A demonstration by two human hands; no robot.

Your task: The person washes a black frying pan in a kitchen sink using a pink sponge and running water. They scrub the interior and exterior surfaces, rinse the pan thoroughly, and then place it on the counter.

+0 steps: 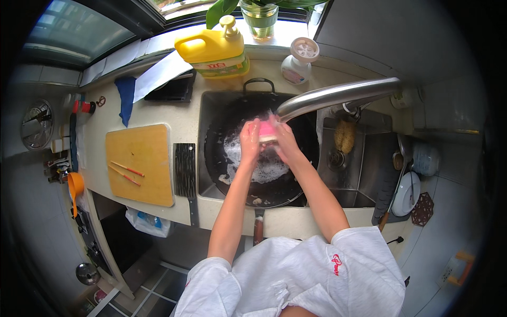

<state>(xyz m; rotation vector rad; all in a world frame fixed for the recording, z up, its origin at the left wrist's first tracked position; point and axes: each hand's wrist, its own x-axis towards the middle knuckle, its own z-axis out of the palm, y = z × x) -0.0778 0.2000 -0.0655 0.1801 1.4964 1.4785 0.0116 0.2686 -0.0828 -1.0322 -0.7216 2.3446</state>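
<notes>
A pink sponge (267, 130) with a pale lower edge is held between my two hands, just below the mouth of the steel faucet (338, 98). My left hand (250, 140) is closed on its left side. My right hand (285, 140) grips it from the right, its fingers slightly blurred. Water splashes around the fingertips. Beneath both hands, a large black wok (215, 153) sits in the left sink basin, its loop handle at the far side and a brown handle toward me. White suds (269, 172) float in the wok.
Left of the sink are a cleaver-shaped black knife (185, 170) and a yellow cutting board (138, 185) with chopsticks (127, 169). A yellow pump jug (219, 53) and white dispenser bottle (297, 68) stand behind. A brown scrubber (345, 136) hangs over the right basin (359, 182).
</notes>
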